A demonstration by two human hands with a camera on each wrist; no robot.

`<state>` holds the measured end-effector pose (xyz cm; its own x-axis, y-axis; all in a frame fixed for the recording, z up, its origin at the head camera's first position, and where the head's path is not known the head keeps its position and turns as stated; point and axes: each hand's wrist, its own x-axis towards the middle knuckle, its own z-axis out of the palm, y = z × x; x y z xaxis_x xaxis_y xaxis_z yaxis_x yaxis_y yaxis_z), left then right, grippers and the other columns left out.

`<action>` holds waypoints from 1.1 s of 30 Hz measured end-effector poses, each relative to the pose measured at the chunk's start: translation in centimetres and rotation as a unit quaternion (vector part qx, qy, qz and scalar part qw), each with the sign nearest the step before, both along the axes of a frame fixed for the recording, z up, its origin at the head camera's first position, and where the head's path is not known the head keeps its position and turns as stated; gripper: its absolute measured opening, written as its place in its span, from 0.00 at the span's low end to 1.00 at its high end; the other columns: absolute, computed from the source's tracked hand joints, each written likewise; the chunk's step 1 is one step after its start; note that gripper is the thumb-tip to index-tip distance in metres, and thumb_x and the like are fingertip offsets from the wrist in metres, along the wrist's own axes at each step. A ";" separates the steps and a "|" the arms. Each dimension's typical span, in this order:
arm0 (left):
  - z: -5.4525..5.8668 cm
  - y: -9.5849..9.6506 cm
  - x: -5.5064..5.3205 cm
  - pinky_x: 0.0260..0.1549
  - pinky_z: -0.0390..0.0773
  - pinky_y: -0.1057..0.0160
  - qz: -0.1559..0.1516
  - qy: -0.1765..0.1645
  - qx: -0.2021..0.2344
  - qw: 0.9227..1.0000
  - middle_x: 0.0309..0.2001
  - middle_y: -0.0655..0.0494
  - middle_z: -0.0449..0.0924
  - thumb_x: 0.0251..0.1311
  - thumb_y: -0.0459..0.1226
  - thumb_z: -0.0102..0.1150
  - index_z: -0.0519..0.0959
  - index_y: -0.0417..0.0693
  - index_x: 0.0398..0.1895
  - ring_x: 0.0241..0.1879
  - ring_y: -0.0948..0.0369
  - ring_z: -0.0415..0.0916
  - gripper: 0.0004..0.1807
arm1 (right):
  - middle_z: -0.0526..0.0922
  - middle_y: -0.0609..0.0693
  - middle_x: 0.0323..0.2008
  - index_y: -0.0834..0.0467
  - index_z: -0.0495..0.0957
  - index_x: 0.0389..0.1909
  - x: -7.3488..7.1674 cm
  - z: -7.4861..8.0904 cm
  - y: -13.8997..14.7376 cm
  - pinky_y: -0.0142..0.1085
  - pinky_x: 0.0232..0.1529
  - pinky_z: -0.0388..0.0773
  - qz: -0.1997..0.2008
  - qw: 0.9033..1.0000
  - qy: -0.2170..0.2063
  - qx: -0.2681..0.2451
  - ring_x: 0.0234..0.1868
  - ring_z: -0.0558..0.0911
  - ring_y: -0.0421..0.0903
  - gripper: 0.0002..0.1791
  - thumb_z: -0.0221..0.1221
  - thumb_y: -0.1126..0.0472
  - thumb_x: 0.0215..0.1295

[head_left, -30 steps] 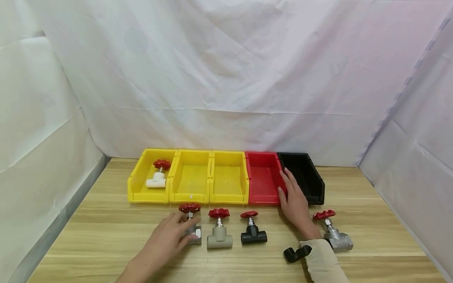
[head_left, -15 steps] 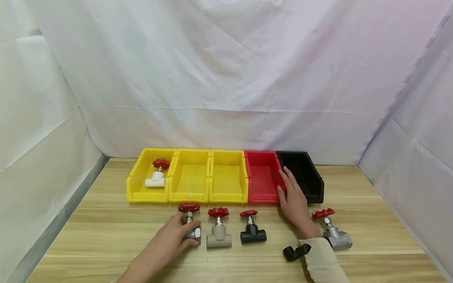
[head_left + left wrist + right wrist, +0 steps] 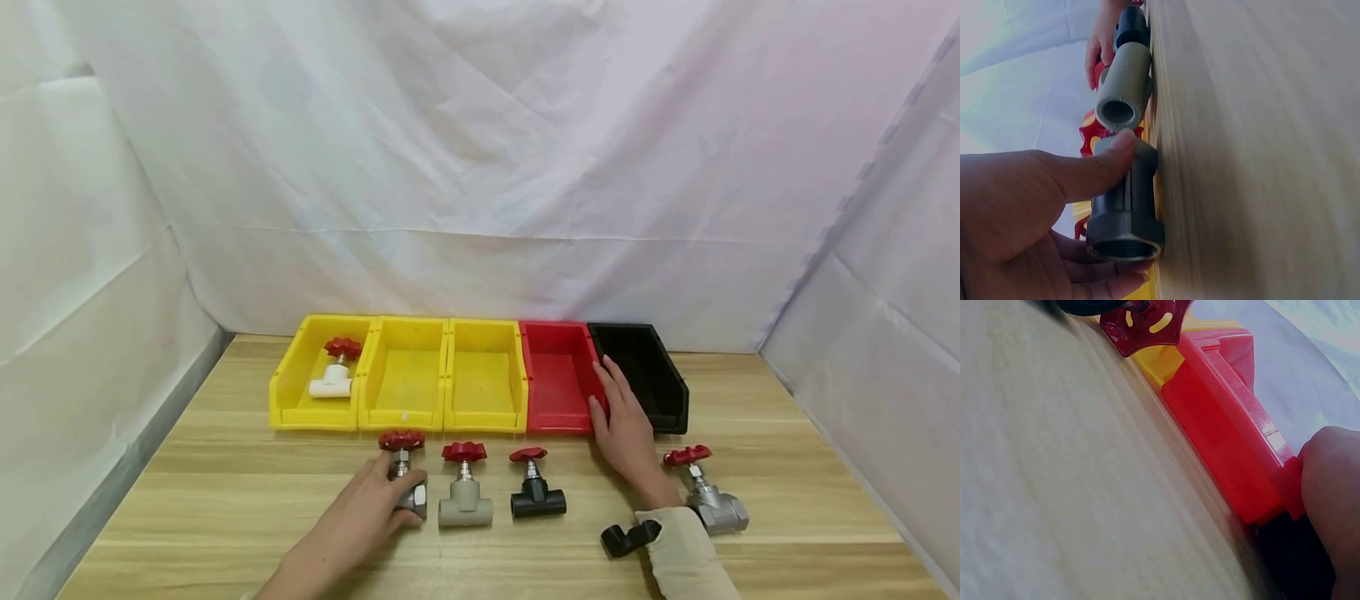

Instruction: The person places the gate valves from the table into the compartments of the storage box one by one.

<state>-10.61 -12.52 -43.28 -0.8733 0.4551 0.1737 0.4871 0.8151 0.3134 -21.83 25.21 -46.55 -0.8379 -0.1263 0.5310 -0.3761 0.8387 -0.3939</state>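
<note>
My left hand [image 3: 367, 510] grips a silver metal valve [image 3: 1125, 212] with a red handwheel [image 3: 402, 440]. In the left wrist view the thumb lies over the valve body and the fingers pass beneath and behind it. The valve stands on the table, its threaded end facing the camera. To its right are a beige tee-shaped valve [image 3: 465, 507] and a black one [image 3: 537, 502], both with red wheels. My right hand [image 3: 626, 429] rests with extended fingers on the walls where the red bin [image 3: 561, 423] meets the black bin [image 3: 671, 417].
Three yellow bins [image 3: 401, 421] continue the row leftward; the leftmost holds a white valve [image 3: 333, 382] with a red wheel. Another silver valve [image 3: 716, 507] stands right of my right forearm. A black elbow-shaped piece [image 3: 628, 538] shows at the right cuff. White cloth [image 3: 480, 167] hangs behind.
My left fingers have closed in around the silver valve, which stays in place. The right hand has not moved.
</note>
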 end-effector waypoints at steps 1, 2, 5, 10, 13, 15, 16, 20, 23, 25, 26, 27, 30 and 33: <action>0.0 0.1 0.0 0.34 0.75 0.55 0.000 0.003 -0.001 1.000 0.39 0.45 0.72 0.45 0.48 0.71 0.80 0.50 0.51 0.34 0.56 0.69 0.27 | 0.54 0.49 0.73 0.52 0.59 0.71 0.0 0.0 0.0 0.56 0.51 0.73 -0.001 1.000 0.000 0.000 0.64 0.67 0.57 0.34 0.58 0.63 0.66; 0.1 0.2 0.0 0.35 0.75 0.54 0.001 0.005 -0.002 1.000 0.40 0.43 0.72 0.45 0.48 0.71 0.80 0.50 0.50 0.35 0.55 0.70 0.27 | 0.54 0.49 0.73 0.52 0.59 0.72 0.0 -0.1 0.1 0.56 0.51 0.73 -0.001 1.000 0.000 0.000 0.64 0.67 0.56 0.34 0.58 0.63 0.66; 0.2 0.4 0.2 0.36 0.76 0.51 0.004 0.008 0.000 1.000 0.41 0.39 0.73 0.43 0.47 0.72 0.80 0.48 0.49 0.36 0.52 0.72 0.27 | 0.54 0.49 0.73 0.51 0.59 0.72 0.1 -0.1 0.2 0.56 0.51 0.73 -0.002 1.000 -0.002 -0.001 0.65 0.67 0.56 0.34 0.58 0.63 0.66; 0.3 0.7 0.3 0.39 0.76 0.49 0.013 0.011 0.004 1.000 0.44 0.34 0.73 0.42 0.47 0.73 0.81 0.48 0.48 0.37 0.49 0.73 0.27 | 0.54 0.48 0.73 0.51 0.59 0.72 0.1 -0.2 0.2 0.56 0.51 0.73 -0.003 1.000 -0.001 -0.001 0.65 0.67 0.56 0.34 0.58 0.63 0.66; 0.3 0.8 0.4 0.39 0.76 0.49 0.018 0.014 0.004 1.000 0.44 0.34 0.74 0.41 0.47 0.72 0.81 0.48 0.48 0.36 0.49 0.73 0.27 | 0.54 0.48 0.73 0.51 0.58 0.72 0.1 -0.2 0.2 0.56 0.51 0.73 -0.004 1.000 -0.002 0.000 0.65 0.67 0.56 0.34 0.58 0.63 0.66; 0.2 0.8 0.4 0.40 0.75 0.49 0.021 0.017 0.004 1.000 0.44 0.34 0.74 0.42 0.47 0.72 0.81 0.48 0.48 0.36 0.50 0.73 0.27 | 0.54 0.49 0.73 0.51 0.58 0.72 0.1 -0.3 0.2 0.56 0.51 0.73 -0.005 1.000 -0.002 0.002 0.64 0.67 0.56 0.34 0.58 0.63 0.66; 0.2 0.8 0.4 0.39 0.75 0.49 0.022 0.018 0.003 1.000 0.43 0.35 0.74 0.42 0.47 0.72 0.81 0.48 0.47 0.35 0.51 0.73 0.26 | 0.54 0.49 0.73 0.51 0.58 0.72 0.1 -0.3 0.2 0.56 0.51 0.73 -0.005 1.000 -0.002 0.002 0.64 0.67 0.56 0.34 0.58 0.63 0.66; 0.0 0.8 0.4 0.39 0.74 0.50 0.025 0.022 -0.004 0.999 0.43 0.37 0.74 0.42 0.47 0.72 0.81 0.49 0.46 0.34 0.52 0.72 0.25 | 0.54 0.49 0.73 0.51 0.58 0.72 0.1 -0.4 0.2 0.56 0.51 0.73 -0.006 1.000 -0.003 0.001 0.64 0.67 0.57 0.34 0.58 0.63 0.66; -0.1 0.9 0.5 0.39 0.74 0.50 0.029 0.021 -0.005 0.999 0.43 0.37 0.74 0.42 0.47 0.72 0.81 0.50 0.45 0.34 0.52 0.72 0.25 | 0.54 0.49 0.73 0.51 0.59 0.72 0.1 -0.3 0.2 0.55 0.50 0.74 -0.006 1.000 -0.001 0.000 0.64 0.67 0.56 0.34 0.58 0.63 0.66; -0.1 0.9 0.5 0.40 0.74 0.50 0.034 0.021 -0.004 0.999 0.44 0.35 0.74 0.42 0.47 0.72 0.81 0.50 0.46 0.35 0.51 0.73 0.25 | 0.54 0.49 0.73 0.52 0.59 0.72 0.1 -0.3 0.2 0.56 0.50 0.74 -0.005 1.000 0.000 0.001 0.64 0.67 0.56 0.34 0.58 0.63 0.66; -0.2 0.9 0.5 0.41 0.74 0.49 0.038 0.021 -0.002 0.999 0.45 0.34 0.74 0.42 0.47 0.72 0.81 0.51 0.46 0.36 0.50 0.73 0.25 | 0.54 0.49 0.73 0.52 0.59 0.72 0.1 -0.3 0.1 0.56 0.50 0.74 -0.005 1.000 0.000 0.001 0.64 0.67 0.57 0.34 0.58 0.63 0.66; -0.2 0.9 0.6 0.42 0.74 0.49 0.041 0.021 -0.001 0.999 0.46 0.34 0.74 0.41 0.47 0.73 0.81 0.51 0.46 0.37 0.49 0.73 0.25 | 0.54 0.49 0.73 0.52 0.59 0.72 0.1 -0.2 0.1 0.56 0.50 0.74 -0.005 1.000 0.000 0.002 0.64 0.67 0.57 0.34 0.58 0.63 0.66; -0.2 0.9 0.6 0.44 0.74 0.48 0.050 0.021 0.003 0.999 0.47 0.33 0.74 0.41 0.47 0.73 0.81 0.51 0.46 0.38 0.48 0.74 0.25 | 0.54 0.48 0.73 0.52 0.59 0.72 0.0 -0.1 0.1 0.56 0.50 0.74 -0.006 1.000 -0.001 0.001 0.64 0.67 0.56 0.34 0.58 0.63 0.66; -0.1 1.0 0.6 0.45 0.74 0.47 0.054 0.018 0.005 0.998 0.48 0.32 0.73 0.41 0.46 0.73 0.81 0.51 0.46 0.39 0.48 0.74 0.25 | 0.54 0.48 0.73 0.52 0.59 0.72 0.0 -0.1 0.0 0.56 0.50 0.73 -0.006 1.000 -0.002 0.000 0.64 0.67 0.56 0.34 0.58 0.63 0.65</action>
